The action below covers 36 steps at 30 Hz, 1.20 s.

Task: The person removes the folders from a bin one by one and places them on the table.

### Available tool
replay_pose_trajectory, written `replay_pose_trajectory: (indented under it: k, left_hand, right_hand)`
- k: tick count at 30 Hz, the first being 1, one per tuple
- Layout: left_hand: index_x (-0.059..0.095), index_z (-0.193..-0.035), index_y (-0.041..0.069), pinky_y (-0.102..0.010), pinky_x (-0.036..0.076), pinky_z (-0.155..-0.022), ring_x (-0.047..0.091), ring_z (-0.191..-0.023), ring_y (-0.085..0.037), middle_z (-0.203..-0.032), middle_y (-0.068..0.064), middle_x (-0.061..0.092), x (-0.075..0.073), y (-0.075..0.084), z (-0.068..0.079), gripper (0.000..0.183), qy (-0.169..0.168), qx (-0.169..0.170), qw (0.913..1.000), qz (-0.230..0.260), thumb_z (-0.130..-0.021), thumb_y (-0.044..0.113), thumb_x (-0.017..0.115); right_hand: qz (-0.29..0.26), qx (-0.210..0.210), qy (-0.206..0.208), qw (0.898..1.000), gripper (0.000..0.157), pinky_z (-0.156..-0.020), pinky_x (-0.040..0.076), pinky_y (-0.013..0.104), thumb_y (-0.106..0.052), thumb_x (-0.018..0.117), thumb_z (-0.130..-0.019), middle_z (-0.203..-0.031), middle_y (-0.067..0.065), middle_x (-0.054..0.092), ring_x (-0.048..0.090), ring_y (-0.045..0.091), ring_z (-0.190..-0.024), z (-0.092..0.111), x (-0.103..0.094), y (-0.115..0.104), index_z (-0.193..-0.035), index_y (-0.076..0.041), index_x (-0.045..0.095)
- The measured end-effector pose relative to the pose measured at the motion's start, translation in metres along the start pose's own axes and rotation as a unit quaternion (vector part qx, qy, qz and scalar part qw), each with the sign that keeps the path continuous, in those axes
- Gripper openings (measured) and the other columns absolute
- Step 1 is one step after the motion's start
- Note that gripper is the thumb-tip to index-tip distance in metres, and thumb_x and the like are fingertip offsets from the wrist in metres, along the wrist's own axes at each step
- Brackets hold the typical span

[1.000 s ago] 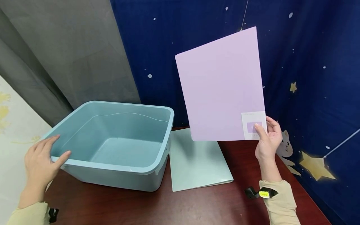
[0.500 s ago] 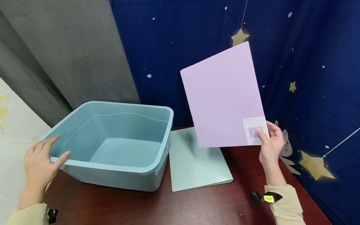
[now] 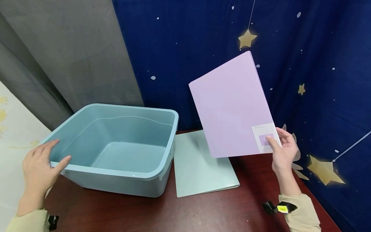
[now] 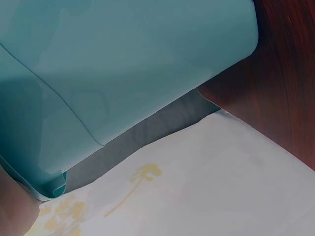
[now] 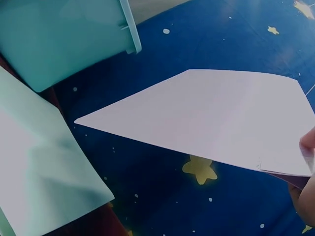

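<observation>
A lilac folder [image 3: 232,106] with a white label in its lower corner is held up, tilted, at the right of the head view. My right hand [image 3: 284,151] pinches that corner, thumb on the label and fingers behind. Under its lower edge a pale mint folder [image 3: 200,174] lies on the table, partly covered in this view. To the left stands a blue-green plastic tub [image 3: 116,174], nothing inside it. My left hand [image 3: 40,164] holds the tub's near left corner, fingers and thumb over the rim. The right wrist view shows the lilac folder [image 5: 206,113] nearly edge-on.
The dark red-brown table [image 3: 130,212] stretches in front of the tub. Behind it hang a grey curtain [image 3: 72,48] and a navy curtain [image 3: 188,32] with stars. A white cloth with yellow flowers [image 3: 17,180] borders the left side.
My right hand has come down and slightly right with the lilac folder, which now leans further over, its top edge lower. The left hand and both the tub and mint folder stay put.
</observation>
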<state>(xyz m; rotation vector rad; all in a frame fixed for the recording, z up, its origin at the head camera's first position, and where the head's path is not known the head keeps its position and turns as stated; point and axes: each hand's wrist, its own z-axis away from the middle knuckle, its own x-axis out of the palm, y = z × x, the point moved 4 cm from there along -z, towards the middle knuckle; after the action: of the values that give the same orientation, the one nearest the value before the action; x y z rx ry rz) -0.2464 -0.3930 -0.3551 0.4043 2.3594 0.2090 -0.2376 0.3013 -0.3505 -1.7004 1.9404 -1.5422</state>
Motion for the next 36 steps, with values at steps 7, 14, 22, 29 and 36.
replay_pose_trajectory:
  k: [7,14,22,29,36]
  left_hand:
    - [0.050,-0.126,0.001,-0.049,0.020,-0.104,0.039,-0.117,-0.043,-0.122,-0.027,0.050,-0.001,0.000,0.000,0.069,-0.006,-0.002,1.0000,-0.005,-0.077,0.050,0.054]
    - [0.051,-0.125,0.000,-0.049,0.021,-0.104,0.039,-0.115,-0.043,-0.119,-0.028,0.051,-0.003,0.002,-0.001,0.070,0.002,0.004,1.0000,0.000,-0.077,0.051,0.054]
    - [0.051,-0.125,0.001,-0.048,0.021,-0.105,0.040,-0.115,-0.044,-0.119,-0.028,0.051,-0.002,0.000,0.000,0.070,0.006,0.009,0.9999,-0.001,-0.077,0.051,0.054]
    - [0.052,-0.125,0.002,-0.049,0.021,-0.104,0.040,-0.115,-0.043,-0.119,-0.028,0.052,-0.002,-0.002,0.001,0.069,0.008,0.008,0.9999,0.003,-0.077,0.051,0.055]
    - [0.051,-0.125,0.001,-0.048,0.020,-0.105,0.039,-0.116,-0.044,-0.120,-0.027,0.051,-0.001,-0.001,0.001,0.069,0.004,0.005,1.0000,0.005,-0.077,0.050,0.055]
  right_hand:
    - [0.024,0.004,0.005,1.000,0.039,-0.063,0.050,0.017,0.026,0.059,-0.068,-0.088,0.005,0.067,0.058,0.013,-0.080,-0.001,-0.006,-0.003,-0.104,0.009,0.061]
    - [0.081,0.033,0.025,0.996,0.039,-0.061,0.050,0.015,0.022,0.062,-0.069,-0.086,0.001,0.067,0.058,0.012,-0.080,-0.003,-0.016,-0.005,-0.105,0.008,0.061]
    - [0.111,0.062,0.021,0.992,0.036,-0.060,0.049,0.013,0.021,0.062,-0.070,-0.084,-0.002,0.068,0.060,0.008,-0.077,-0.004,-0.024,-0.007,-0.101,0.003,0.064]
    - [0.120,0.084,0.025,0.989,0.037,-0.058,0.049,0.013,0.022,0.061,-0.070,-0.081,-0.004,0.069,0.060,0.006,-0.075,-0.008,-0.031,-0.006,-0.097,-0.003,0.066]
    - [0.114,0.092,-0.048,0.988,0.040,-0.055,0.052,0.020,0.011,0.068,-0.071,-0.092,0.001,0.069,0.063,0.010,-0.076,-0.027,-0.082,0.033,-0.109,-0.002,0.064]
